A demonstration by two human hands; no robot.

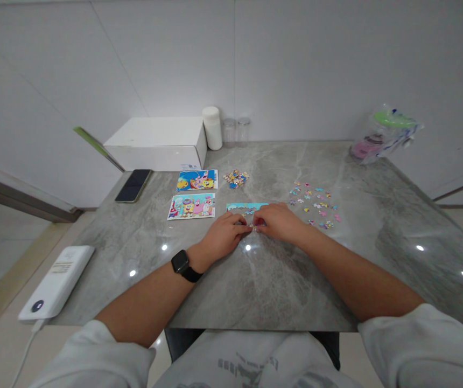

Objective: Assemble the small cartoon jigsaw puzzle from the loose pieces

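Note:
My left hand (226, 235) and my right hand (276, 221) meet at the middle of the table, fingertips closed around small jigsaw puzzle pieces (253, 228). Just beyond them lies a partly joined strip of puzzle (247, 206) with a light blue top, its right end and lower part covered by my hands. Loose puzzle pieces (317, 205) are scattered to the right of my right hand. A heap of more pieces (236, 179) sits farther back. Left of my hands lie a cartoon picture card (192, 206) and, behind it, a second, bluer card (197, 180).
A white box (159, 143), a white bottle (212, 129) and two clear glass jars (236, 132) stand along the wall. A phone (134, 186) lies at the left; a white power bank (57, 283) with a cable is at the left edge. A plastic-wrapped item (380, 137) stands back right.

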